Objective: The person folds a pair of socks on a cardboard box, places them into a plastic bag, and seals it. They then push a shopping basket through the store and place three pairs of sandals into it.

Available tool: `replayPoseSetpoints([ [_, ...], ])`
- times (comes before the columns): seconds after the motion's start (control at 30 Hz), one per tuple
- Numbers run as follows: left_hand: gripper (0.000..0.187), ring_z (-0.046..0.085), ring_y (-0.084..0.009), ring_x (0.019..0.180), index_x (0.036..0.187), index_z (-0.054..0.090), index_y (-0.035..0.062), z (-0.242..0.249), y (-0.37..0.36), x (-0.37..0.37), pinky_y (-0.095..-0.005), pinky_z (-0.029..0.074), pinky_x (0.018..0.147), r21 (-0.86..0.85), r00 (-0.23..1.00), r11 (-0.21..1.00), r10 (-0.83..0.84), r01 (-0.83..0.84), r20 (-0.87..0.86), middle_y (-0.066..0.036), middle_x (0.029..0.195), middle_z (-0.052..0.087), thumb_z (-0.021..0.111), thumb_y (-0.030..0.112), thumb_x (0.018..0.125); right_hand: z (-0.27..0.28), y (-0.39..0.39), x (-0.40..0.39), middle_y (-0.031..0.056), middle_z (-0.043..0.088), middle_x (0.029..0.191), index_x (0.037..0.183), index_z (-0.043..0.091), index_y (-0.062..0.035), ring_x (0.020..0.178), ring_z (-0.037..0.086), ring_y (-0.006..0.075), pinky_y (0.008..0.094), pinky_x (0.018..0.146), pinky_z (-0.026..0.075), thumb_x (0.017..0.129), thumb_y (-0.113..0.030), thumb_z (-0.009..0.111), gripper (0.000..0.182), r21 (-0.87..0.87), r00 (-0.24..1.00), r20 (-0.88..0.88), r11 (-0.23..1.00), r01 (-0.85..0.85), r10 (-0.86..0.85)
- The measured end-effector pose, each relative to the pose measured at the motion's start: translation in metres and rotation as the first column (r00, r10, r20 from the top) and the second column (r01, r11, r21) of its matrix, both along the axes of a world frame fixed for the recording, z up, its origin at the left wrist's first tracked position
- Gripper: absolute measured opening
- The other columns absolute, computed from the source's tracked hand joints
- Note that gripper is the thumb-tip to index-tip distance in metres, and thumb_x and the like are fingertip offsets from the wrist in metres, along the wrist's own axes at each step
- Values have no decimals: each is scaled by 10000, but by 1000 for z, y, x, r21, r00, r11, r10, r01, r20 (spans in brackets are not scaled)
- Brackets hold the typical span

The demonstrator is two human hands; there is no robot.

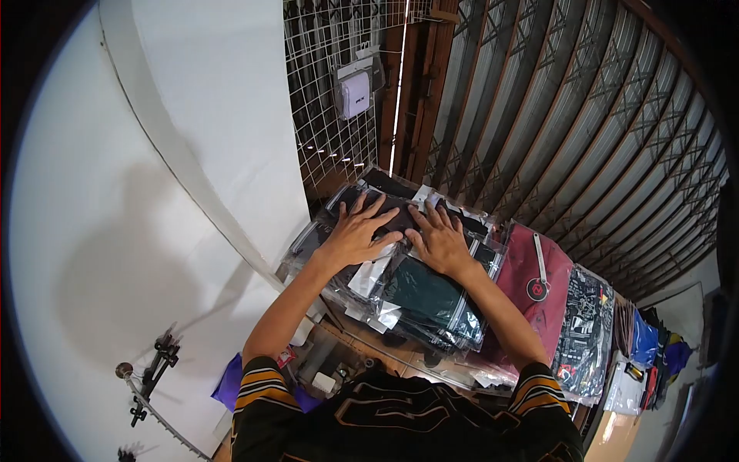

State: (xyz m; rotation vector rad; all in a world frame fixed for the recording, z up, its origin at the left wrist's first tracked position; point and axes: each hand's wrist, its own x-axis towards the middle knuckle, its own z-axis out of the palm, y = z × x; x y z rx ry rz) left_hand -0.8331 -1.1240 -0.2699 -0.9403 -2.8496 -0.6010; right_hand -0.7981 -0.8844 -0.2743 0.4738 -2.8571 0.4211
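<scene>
Both palms face down on a pile of folded garments in clear plastic bags. My left hand (356,233) lies with fingers spread over a dark packaged garment (394,221). Beside it, my right hand (440,239) rests with its fingers apart on the same pile, near the bag's right side. Just below the hands is a dark green packaged garment (425,291) with shiny plastic over it. A white paper insert (371,276) shows under my left wrist. Neither hand is closed around anything.
To the right lie a maroon packaged garment (525,292) with a round black tag (537,289) and a black-and-white patterned packaged garment (589,323). Behind stand a wire grid (327,146) with a hanging white pack (355,95) and a folding metal shutter (539,115). A white wall (208,92) borders the left.
</scene>
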Motion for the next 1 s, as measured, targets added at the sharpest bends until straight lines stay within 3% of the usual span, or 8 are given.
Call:
replayPoseSetpoints([
  [0.2, 609, 212, -479, 1564, 1523, 559, 235, -3, 1, -3, -741, 137, 1215, 6, 1000, 1000, 10, -10, -18, -165, 1665, 374, 581, 571, 1015, -2, 0, 1, 263, 357, 1642, 1603, 417, -177, 1488, 378, 479, 678, 1180, 275, 1071, -537, 443, 643, 31, 1000, -4, 999, 11, -11],
  [0.43, 597, 273, -490, 1537, 1506, 580, 204, 4, -2, -3, -763, 172, 1188, 61, 1000, 998, 3, -1, -25, -196, 1647, 391, 554, 565, 1032, 15, 12, -2, 263, 362, 1641, 1602, 415, -155, 1499, 363, 477, 666, 1183, 288, 1070, -542, 451, 659, -176, 998, 55, 984, -10, 20],
  [0.63, 578, 327, -428, 1535, 1509, 560, 121, 42, -11, 24, -600, 196, 1253, 306, 993, 950, -31, 64, -111, -228, 1665, 344, 595, 458, 1040, 35, 42, 25, 260, 396, 1623, 1575, 435, -76, 1508, 367, 438, 582, 1209, 294, 1079, -510, 470, 660, -331, 1000, -17, 944, -16, 11],
  [0.67, 544, 432, -408, 1483, 1477, 582, 68, 53, -12, 35, -513, 294, 1236, 324, 980, 941, -34, 97, -194, -246, 1618, 418, 594, 396, 1043, 44, 44, 37, 263, 464, 1574, 1535, 470, -22, 1477, 415, 435, 509, 1207, 331, 1073, -458, 517, 636, -378, 998, -61, 925, -39, 18],
  [0.77, 505, 582, -402, 1338, 1427, 625, 44, 74, -14, 74, -499, 438, 1139, 629, 967, 734, -205, 254, -150, -255, 1484, 567, 660, 319, 1004, 59, 60, 79, 251, 546, 1508, 1485, 500, 35, 1426, 504, 390, 440, 1188, 368, 1064, -370, 566, 588, -529, 1000, -25, 848, -8, -6],
  [0.83, 426, 701, -334, 1143, 1335, 670, -11, 54, -13, 95, -428, 539, 1002, 760, 884, 520, -442, 390, -151, -224, 1313, 696, 641, 260, 1008, 52, 73, 107, 239, 593, 1456, 1457, 522, 52, 1386, 547, 353, 422, 1173, 384, 1056, -300, 580, 537, -659, 996, -9, 749, 64, -92],
  [0.9, 371, 735, -278, 1021, 1258, 702, -31, 36, -2, 128, -389, 567, 924, 886, 659, 365, -746, 285, 96, -201, 1182, 749, 656, 247, 1017, 33, 90, 134, 226, 639, 1397, 1421, 554, 68, 1362, 568, 290, 388, 1153, 397, 1051, -215, 573, 466, -769, 981, -7, 627, 119, -194],
  [1.0, 302, 747, -224, 1002, 1211, 732, 12, 22, 29, 169, -321, 569, 876, 792, 411, 544, -812, 278, 414, -140, 1118, 767, 697, 231, 1006, 17, 118, 181, 161, 696, 1257, 1384, 597, 54, 1173, 642, 214, 334, 1025, 479, 1078, -180, 538, 390, -801, 884, -60, 551, 234, -463],
])
